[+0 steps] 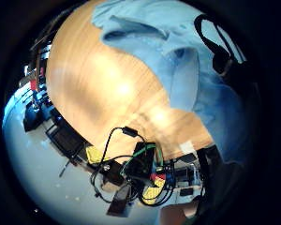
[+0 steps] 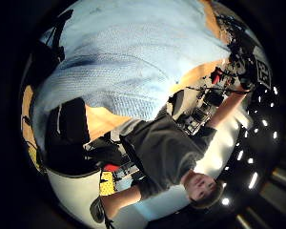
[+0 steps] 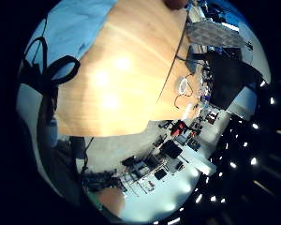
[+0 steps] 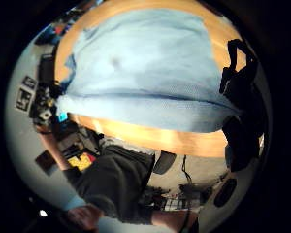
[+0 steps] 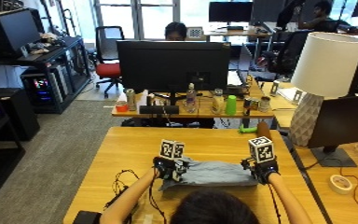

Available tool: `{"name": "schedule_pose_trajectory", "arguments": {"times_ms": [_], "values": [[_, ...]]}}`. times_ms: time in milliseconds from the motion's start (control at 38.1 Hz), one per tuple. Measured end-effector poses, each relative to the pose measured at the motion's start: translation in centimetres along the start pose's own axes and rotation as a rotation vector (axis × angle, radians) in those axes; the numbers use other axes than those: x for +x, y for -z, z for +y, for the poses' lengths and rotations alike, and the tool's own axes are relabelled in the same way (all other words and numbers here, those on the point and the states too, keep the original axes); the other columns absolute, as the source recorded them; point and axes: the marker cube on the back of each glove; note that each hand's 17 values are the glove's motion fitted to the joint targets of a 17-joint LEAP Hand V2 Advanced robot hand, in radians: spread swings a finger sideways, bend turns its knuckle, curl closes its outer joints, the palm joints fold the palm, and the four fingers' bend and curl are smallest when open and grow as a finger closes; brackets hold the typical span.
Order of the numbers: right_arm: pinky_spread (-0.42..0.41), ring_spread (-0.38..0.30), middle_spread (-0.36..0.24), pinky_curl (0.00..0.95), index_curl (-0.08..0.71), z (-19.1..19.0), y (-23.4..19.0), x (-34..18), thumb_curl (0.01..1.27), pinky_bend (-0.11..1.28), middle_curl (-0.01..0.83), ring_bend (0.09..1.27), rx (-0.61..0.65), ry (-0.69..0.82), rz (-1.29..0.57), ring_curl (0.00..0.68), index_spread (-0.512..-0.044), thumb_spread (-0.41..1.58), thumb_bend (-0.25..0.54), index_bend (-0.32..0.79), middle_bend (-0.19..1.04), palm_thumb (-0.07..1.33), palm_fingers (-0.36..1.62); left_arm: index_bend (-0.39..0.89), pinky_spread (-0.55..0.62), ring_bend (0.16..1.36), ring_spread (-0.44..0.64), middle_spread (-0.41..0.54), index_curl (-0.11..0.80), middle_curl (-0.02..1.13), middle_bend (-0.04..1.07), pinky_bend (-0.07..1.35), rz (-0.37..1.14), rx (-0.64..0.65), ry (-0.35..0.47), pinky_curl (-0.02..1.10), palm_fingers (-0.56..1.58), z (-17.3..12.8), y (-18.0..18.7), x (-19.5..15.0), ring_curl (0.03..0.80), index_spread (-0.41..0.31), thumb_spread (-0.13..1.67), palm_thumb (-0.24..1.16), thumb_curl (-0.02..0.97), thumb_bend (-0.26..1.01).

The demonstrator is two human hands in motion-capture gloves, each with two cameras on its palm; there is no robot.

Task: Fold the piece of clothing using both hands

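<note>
The light blue garment lies on the wooden bench, just in front of the person. The left hand grips its left end and the right hand its right end. A fold seems in progress; next, both ends should travel together evenly.

1. Open-plan office: wooden desk among rows of workstations
2. Large monitor, swivel chair, computer tower
3. White table lamp; grey carpet
</note>
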Motion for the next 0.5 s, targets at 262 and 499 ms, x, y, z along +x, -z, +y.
{"name": "schedule_pose_trajectory", "arguments": {"times_ms": [262,499], "values": [[-0.309,-0.210,-0.167,0.424,0.400,-3.3,3.9,0.4,0.30,0.64,0.498,0.65,0.018,-0.097,0.021,0.458,-0.248,1.13,-0.010,0.17,0.28,1.10,1.29,0.24,-0.25,0.23,-0.28,-0.264,0.507,0.50,0.29,0.16,0.228,-0.088,-0.056,0.33,1.09,-2.1,3.9,-1.0,0.363,-0.277,1.26,0.64,0.339,-0.01],[-0.312,-0.215,-0.168,0.419,0.416,-4.8,5.3,-1.7,0.29,0.61,0.507,0.64,0.029,-0.193,0.061,0.458,-0.255,1.14,-0.010,0.17,0.29,1.10,1.27,0.24,-0.23,0.23,-0.28,-0.262,0.532,0.52,0.30,0.14,0.371,-0.171,0.148,0.32,1.07,-9.2,1.5,-3.8,0.381,-0.277,1.20,0.67,0.406,-0.01]]}}
